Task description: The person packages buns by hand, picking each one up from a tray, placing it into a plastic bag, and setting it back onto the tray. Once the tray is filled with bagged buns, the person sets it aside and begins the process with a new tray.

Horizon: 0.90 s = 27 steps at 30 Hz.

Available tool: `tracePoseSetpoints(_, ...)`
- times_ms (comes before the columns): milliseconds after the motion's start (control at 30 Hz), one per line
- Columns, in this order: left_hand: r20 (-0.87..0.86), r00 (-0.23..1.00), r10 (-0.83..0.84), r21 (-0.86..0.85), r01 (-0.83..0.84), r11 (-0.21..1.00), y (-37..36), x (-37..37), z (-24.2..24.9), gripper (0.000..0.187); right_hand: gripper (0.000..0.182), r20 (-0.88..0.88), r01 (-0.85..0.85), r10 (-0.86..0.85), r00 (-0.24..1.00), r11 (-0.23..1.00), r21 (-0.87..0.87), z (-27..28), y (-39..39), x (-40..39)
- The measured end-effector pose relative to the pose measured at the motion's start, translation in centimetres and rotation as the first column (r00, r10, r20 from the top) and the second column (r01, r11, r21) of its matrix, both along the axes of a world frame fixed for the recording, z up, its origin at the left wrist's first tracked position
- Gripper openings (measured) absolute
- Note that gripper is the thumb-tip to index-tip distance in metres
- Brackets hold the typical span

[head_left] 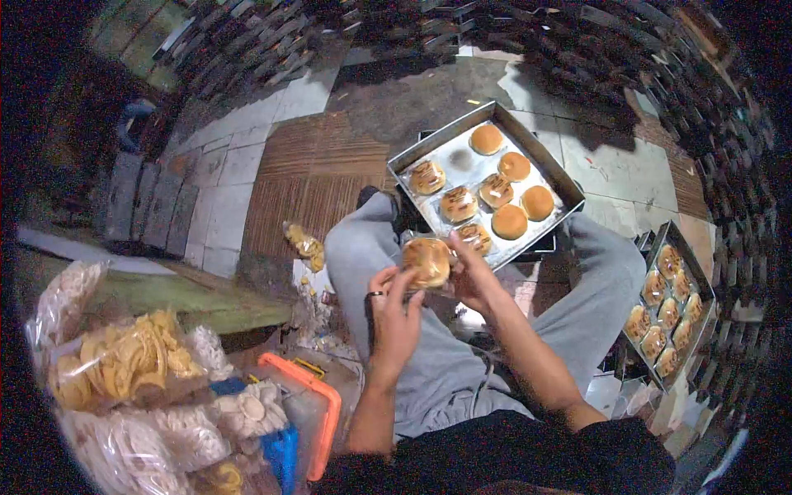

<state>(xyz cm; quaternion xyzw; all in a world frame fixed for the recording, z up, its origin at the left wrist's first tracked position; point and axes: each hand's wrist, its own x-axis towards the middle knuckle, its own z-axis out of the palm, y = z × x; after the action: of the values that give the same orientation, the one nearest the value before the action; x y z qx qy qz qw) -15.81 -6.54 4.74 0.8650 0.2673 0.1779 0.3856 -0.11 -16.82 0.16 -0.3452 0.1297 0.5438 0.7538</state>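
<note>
A round brown bun in clear plastic wrap [427,262] is held between my two hands, above my lap. My left hand [396,309], with a ring on one finger, has its fingertips against the bun's lower left side. My right hand [470,276] grips the wrapper at the bun's right side. Just beyond them a metal tray [536,134] sits tilted in view, holding several buns. Some, like the one at its left corner [427,176], have clear wrap and dark print; others, like the one at the far end [487,139], look bare.
At the right stands a second tray [707,318] with several wrapped buns. Bags of yellow pieces [136,359] and pale pieces fill the lower left, beside an orange-rimmed container [334,412]. A small bag [304,246] lies left of my knee. Dark stacked pieces border the floor.
</note>
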Motion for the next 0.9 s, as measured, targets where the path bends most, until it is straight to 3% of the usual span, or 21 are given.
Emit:
tracePoseSetpoints(33,0.003,0.998,-0.07,0.072,0.07,0.995,-0.7,1.0,0.5,0.054,0.059,0.254,-0.004,0.004,0.967,1.0,-0.001,-1.3,-0.2,0.2)
tracePoseSetpoints(67,0.003,0.99,-0.139,0.143,0.137,0.98,-1.1,1.9,0.7,0.058,0.059,0.263,0.01,-0.008,0.965,1.0,-0.007,-2.7,-0.2,1.0)
tracePoseSetpoints(133,0.051,0.989,-0.138,0.056,0.136,0.989,-0.8,3.3,0.1,0.059,0.063,0.513,-0.126,0.245,0.823,0.959,-0.256,-5.0,0.1,3.1)
tracePoseSetpoints(167,0.082,0.991,-0.11,0.119,0.1,0.988,-0.5,4.0,-0.2,0.056,0.064,0.434,-0.148,0.241,0.868,0.96,-0.238,-5.2,0.6,4.9)
tracePoseSetpoints(200,0.112,0.99,-0.083,0.18,0.062,0.982,-0.1,4.6,-0.3,0.053,0.066,0.619,0.001,0.242,0.747,0.931,-0.365,-6.5,1.5,7.8)
tracePoseSetpoints(233,0.099,0.991,-0.089,0.121,0.077,0.99,0.3,5.0,-0.2,0.047,0.064,0.553,0.005,0.358,0.752,0.837,-0.548,-7.4,2.3,11.7)
tracePoseSetpoints(267,0.101,0.991,-0.092,0.107,0.081,0.991,0.5,5.2,-0.8,0.047,0.06,0.623,0.064,0.153,0.767,0.948,-0.311,-11.1,2.4,14.9)
tracePoseSetpoints(300,0.094,0.987,-0.129,0.043,0.125,0.991,0.7,5.3,-1.7,0.043,0.057,0.453,0.15,0.0,0.891,0.944,-0.295,-7.1,2.6,14.6)
tracePoseSetpoints(333,0.094,0.981,-0.167,-0.014,0.169,0.985,1.1,5.7,-2.7,0.039,0.051,0.537,0.235,0.096,0.838,0.824,-0.515,-5.0,2.4,14.7)
tracePoseSetpoints(400,0.115,0.962,-0.248,-0.136,0.263,0.955,1.1,6.1,-3.7,0.024,0.046,0.625,0.261,0.689,0.368,0.569,-0.78,-6.2,-0.4,14.7)
tracePoseSetpoints(433,0.01,0.943,-0.332,-0.182,0.328,0.927,0.8,6.3,-3.3,0.023,0.043,0.728,0.221,0.651,0.212,0.694,-0.685,-6.7,-2.3,12.5)
tracePoseSetpoints(467,-0.091,0.905,-0.415,-0.237,0.385,0.892,0.7,6.4,-3.1,0.025,0.039,0.575,0.152,0.78,0.247,0.555,-0.818,-7.1,-4.2,9.2)
tracePoseSetpoints(500,-0.085,0.906,-0.414,-0.246,0.383,0.89,0.7,6.3,-3.8,0.025,0.034,0.373,0.064,0.927,0.039,0.37,-0.927,-7.7,-5.9,6.0)
tracePoseSetpoints(533,-0.191,0.831,-0.523,-0.253,0.473,0.844,0.4,6.1,-4.5,0.027,0.041,0.503,0.063,0.856,-0.118,0.512,-0.857,-8.1,-9.0,2.1)
tracePoseSetpoints(567,-0.293,0.728,-0.619,-0.271,0.558,0.785,0.1,5.9,-5.0,0.029,0.048,0.356,-0.089,0.934,0.011,0.356,-0.93,-3.6,-8.6,-1.0)
tracePoseSetpoints(633,-0.326,0.655,-0.681,-0.305,0.609,0.732,-0.5,5.6,-5.5,0.031,0.032,0.292,0.11,0.907,-0.305,0.338,-0.935,-6.2,-11.3,-5.9)
tracePoseSetpoints(667,-0.363,0.577,-0.732,-0.331,0.654,0.68,-0.8,5.4,-5.5,0.034,0.032,0.29,0.105,0.91,-0.297,0.333,-0.937,-5.4,-11.2,-6.2)
tracePoseSetpoints(733,-0.326,0.6,-0.731,-0.334,0.65,0.683,-1.5,5.3,-5.4,0.036,0.026,0.525,0.287,0.832,-0.18,0.555,-0.781,-3.9,-10.9,-6.1)
tracePoseSetpoints(800,-0.297,0.617,-0.729,-0.322,0.654,0.685,-1.8,5.6,-4.8,0.038,0.024,0.551,0.3,0.833,-0.048,0.538,-0.788,-2.7,-10.8,-6.4)
tracePoseSetpoints(867,-0.375,0.521,-0.766,-0.586,0.507,0.632,-1.6,6.9,-3.9,0.044,0.021,0.657,-0.004,0.7,0.28,0.685,-0.729,-2.7,-11.9,-5.6)
tracePoseSetpoints(900,-0.381,0.516,-0.767,-0.577,0.515,0.634,-2.1,6.6,-4.2,0.044,0.02,0.69,-0.012,0.722,0.042,0.691,-0.723,-3.1,-12.9,-5.2)
